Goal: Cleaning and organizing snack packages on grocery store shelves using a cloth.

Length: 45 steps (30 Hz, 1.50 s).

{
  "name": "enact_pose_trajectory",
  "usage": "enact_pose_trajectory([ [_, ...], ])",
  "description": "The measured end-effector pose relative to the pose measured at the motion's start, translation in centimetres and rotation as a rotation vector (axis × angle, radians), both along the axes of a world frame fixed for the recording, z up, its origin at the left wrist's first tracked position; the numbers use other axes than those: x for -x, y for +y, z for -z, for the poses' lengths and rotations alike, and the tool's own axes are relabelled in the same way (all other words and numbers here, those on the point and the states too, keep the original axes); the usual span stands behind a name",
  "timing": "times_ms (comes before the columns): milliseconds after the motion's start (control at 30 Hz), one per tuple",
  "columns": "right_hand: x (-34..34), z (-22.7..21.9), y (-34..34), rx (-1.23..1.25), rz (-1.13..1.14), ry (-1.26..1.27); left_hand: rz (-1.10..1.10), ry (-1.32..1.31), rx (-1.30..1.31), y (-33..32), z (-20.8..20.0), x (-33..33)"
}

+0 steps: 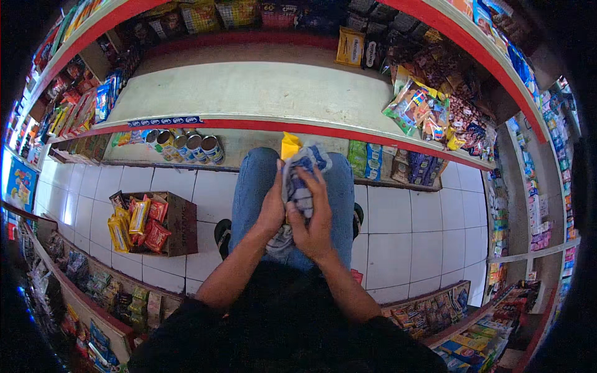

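Above my lap, both hands are close together around a yellow packet (290,145) and a blue-and-white checked cloth (302,198). My left hand (272,205) grips the packet from its left side, thumb up along it; only the packet's top end shows past the cloth. With bent fingers, my right hand (313,214) presses the bunched cloth over the packet's right side. A loose end of the cloth hangs below my hands, over my jeans (252,180).
On the tiled floor at left stands a cardboard box (186,227) of yellow and red packets. A pale shelf board (249,93) runs ahead of my knees, with snack bags (423,109) at its right. Open-topped cans (194,146) stand on the lower shelf. Stocked shelves surround me.
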State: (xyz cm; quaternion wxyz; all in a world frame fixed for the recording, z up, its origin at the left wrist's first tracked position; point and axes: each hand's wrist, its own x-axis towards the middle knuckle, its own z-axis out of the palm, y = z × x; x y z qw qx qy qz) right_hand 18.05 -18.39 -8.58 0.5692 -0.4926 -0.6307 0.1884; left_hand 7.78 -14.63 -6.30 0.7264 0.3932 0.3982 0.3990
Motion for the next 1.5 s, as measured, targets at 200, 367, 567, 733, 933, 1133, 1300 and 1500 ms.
enact_pose_trajectory([
  [200,-1.7,-2.0,2.0,0.055,-0.067,0.120,0.048,0.101,-0.265,0.3,3.2,-0.5],
  [367,-2.7,-3.6,2.6,0.081,-0.042,0.268,0.095,0.310,-0.697,-0.8,2.2,-0.6],
  [567,-0.7,-2.2,0.0,0.128,-0.017,0.136,0.017,0.141,-0.435,1.3,1.5,-0.4],
  [733,-0.8,-2.5,0.0,0.186,-0.007,0.217,0.066,0.136,-0.439,1.1,3.7,-1.0],
  [933,-3.2,-2.5,2.3,0.051,0.025,0.258,0.131,0.100,-0.347,-1.5,2.9,-1.6],
  [1133,-2.5,-2.4,1.3,0.061,0.041,0.089,0.064,-0.024,-0.098,-0.5,2.0,-1.2],
  [1300,-0.3,-1.3,-1.0,0.089,-0.092,-0.129,0.014,-0.537,0.137,1.8,1.5,-0.1],
  [1500,-1.5,-1.9,1.3,-0.026,-0.078,-0.057,-0.071,-0.215,0.003,-0.6,2.3,-1.3],
])
